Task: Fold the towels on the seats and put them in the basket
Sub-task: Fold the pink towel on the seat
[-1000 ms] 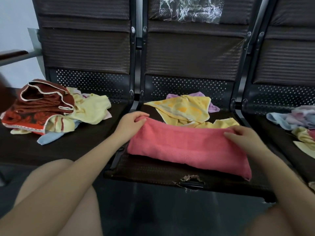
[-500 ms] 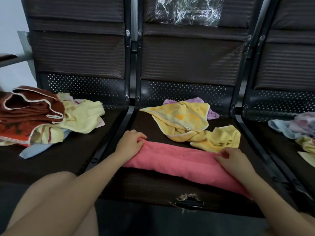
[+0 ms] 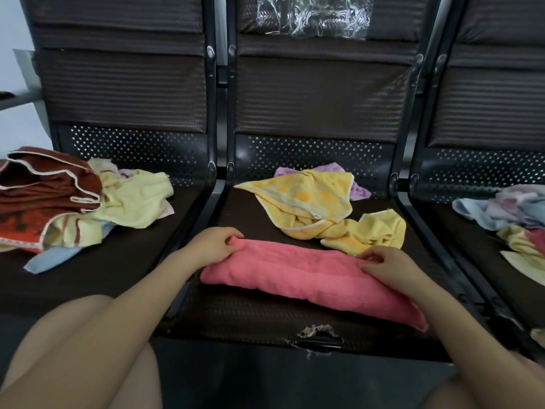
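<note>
A pink towel (image 3: 298, 276), folded into a long strip, lies across the front of the middle seat (image 3: 253, 320). My left hand (image 3: 212, 243) grips its left end with curled fingers. My right hand (image 3: 389, 267) pinches the far edge near its right end. Behind the strip lie a crumpled yellow towel (image 3: 318, 208) and a lilac one (image 3: 339, 172) partly under it. No basket is in view.
The left seat holds a heap with a dark red towel (image 3: 41, 184), a pale yellow one (image 3: 135, 199) and a light blue one (image 3: 50, 258). The right seat carries blue, pink and yellow towels (image 3: 507, 214). The middle seat's front edge is torn (image 3: 317, 332). My knees sit below.
The pink towel has been folded over toward me into a narrower strip, and both hands came nearer with its far edge. The yellow towel behind it now shows fully.
</note>
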A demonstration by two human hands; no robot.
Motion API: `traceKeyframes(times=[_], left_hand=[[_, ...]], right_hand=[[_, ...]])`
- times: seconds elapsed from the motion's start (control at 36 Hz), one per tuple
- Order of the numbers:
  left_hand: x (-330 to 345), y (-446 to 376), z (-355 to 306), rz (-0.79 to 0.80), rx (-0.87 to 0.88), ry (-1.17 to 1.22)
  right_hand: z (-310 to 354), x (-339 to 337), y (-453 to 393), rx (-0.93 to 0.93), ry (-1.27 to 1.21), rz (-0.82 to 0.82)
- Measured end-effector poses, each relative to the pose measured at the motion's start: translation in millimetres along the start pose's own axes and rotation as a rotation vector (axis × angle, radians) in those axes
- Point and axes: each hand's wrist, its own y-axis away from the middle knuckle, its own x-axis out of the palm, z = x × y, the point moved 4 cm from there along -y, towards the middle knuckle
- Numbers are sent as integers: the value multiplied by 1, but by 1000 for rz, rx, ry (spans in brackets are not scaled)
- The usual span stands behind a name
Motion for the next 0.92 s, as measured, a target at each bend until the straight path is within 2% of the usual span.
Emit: traceKeyframes(times=[0.08,0.17,0.22,0.28,0.36,0.42,0.56,0.72,0.83,0.92], left_hand=[[-4,4,-1,1,-22,71],[-19,13,-1,-83,-14,230],[-33,23,-5,-139,-3,381],[-47,36,-10,-193,9,493],[-62,57,-16,-294,56,558],[-71,70,-19,-361,104,527],[-107,93,-21,-528,190,531],[-176,111,-54,-786,270,512],[-224,125,-81,-937,305,565],[-249,136,-92,-985,326,714]], right_hand=[[-3,-2,0,2,-59,78],[-7,-7,5,-29,-177,87],[-3,-14,13,-85,-294,16],[4,-25,23,-165,-441,-127],[20,-41,42,-282,-578,-277],[24,-47,51,-333,-576,-316],[33,-62,55,-424,-372,-294],[90,-120,66,-576,-292,-412],[130,-167,80,-659,-386,-560],[153,-191,92,-714,-543,-556]])
